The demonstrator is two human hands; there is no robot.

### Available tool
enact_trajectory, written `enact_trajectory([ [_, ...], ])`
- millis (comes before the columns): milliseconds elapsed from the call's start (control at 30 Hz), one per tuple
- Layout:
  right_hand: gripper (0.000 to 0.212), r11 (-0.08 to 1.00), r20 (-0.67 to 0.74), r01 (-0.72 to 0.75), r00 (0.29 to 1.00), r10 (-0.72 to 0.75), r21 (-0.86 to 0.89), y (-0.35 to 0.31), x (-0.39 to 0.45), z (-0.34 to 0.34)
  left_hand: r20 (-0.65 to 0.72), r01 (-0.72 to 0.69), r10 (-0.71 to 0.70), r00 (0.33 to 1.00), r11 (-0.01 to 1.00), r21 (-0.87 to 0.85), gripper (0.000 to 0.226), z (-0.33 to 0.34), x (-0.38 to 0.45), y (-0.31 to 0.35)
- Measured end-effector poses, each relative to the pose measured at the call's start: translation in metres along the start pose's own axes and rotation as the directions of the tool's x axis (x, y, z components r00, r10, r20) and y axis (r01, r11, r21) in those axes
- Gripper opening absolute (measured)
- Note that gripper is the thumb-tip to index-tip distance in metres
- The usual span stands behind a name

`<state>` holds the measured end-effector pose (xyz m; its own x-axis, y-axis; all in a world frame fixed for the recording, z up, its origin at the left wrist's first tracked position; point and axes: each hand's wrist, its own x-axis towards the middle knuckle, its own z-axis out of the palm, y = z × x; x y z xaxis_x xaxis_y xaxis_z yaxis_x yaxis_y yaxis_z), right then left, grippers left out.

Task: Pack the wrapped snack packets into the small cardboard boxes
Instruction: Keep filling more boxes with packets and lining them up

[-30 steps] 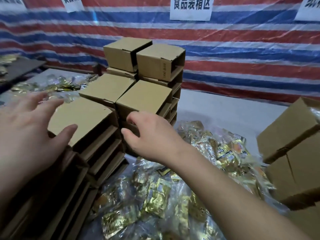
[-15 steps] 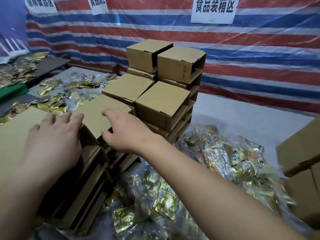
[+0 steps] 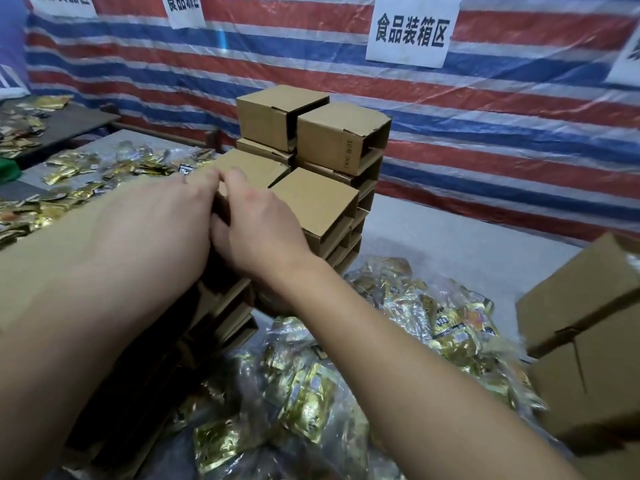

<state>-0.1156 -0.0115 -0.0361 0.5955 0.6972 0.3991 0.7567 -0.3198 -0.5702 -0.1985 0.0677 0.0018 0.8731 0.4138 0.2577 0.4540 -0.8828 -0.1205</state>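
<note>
Bare worktop (image 3: pixel 450 244) is lying open at two o'clock. Stacked boxes (image 3: pixel 311 161) are blocking twelve o'clock, bagged packets (image 3: pixel 398 341) are crowding five o'clock, and cartons (image 3: pixel 585 341) are walling three o'clock.

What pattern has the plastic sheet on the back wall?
Red, blue and white horizontal stripes on the plastic sheet, head view.

Makeshift packing station: striped tarp wall (image 3: pixel 485 109), paper signs (image 3: pixel 412 32), stacked cardboard boxes (image 3: pixel 311 161), gold snack packets (image 3: pixel 433 320) heaped on tables.
</note>
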Motion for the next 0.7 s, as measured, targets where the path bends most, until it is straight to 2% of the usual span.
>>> enact_trajectory([
  [100,0.033,0.992,-0.112,-0.029,0.994,0.016,-0.119,0.023,-0.024,-0.047,-0.046,-0.135,0.133,0.99,0.99,-0.048,0.049,-0.019,0.004,0.053],
  [200,0.027,0.963,-0.221,-0.087,0.975,0.03,-0.255,0.052,-0.057,-0.095,-0.121,-0.3,0.288,0.95,0.949,-0.097,0.051,-0.03,0.007,0.106],
  [300,0.05,0.916,-0.262,-0.204,0.958,0.115,-0.345,0.079,-0.1,-0.142,-0.207,-0.473,0.444,0.872,0.873,-0.12,0.052,-0.04,0.006,0.162],
  [367,0.072,0.867,-0.307,-0.305,0.933,0.188,-0.395,0.091,-0.133,-0.168,-0.235,-0.588,0.548,0.803,0.792,-0.162,0.043,-0.041,0.001,0.2],
  [400,0.077,0.843,-0.332,-0.348,0.918,0.217,-0.411,0.095,-0.15,-0.177,-0.237,-0.627,0.584,0.776,0.755,-0.193,0.039,-0.04,-0.003,0.216],
  [533,0.063,0.727,-0.402,-0.528,0.839,0.367,-0.438,0.11,-0.206,-0.2,-0.201,-0.695,0.667,0.718,0.668,-0.267,0.024,-0.02,-0.015,0.256],
  [600,0.055,0.67,-0.407,-0.603,0.794,0.451,-0.434,0.118,-0.231,-0.205,-0.13,-0.695,0.692,0.71,0.659,-0.289,0.021,-0.003,-0.021,0.261],
  [700,0.053,0.634,-0.386,-0.641,0.767,0.513,-0.431,0.128,-0.267,-0.205,-0.022,-0.664,0.702,0.712,0.663,-0.346,0.015,0.026,-0.031,0.26],
])
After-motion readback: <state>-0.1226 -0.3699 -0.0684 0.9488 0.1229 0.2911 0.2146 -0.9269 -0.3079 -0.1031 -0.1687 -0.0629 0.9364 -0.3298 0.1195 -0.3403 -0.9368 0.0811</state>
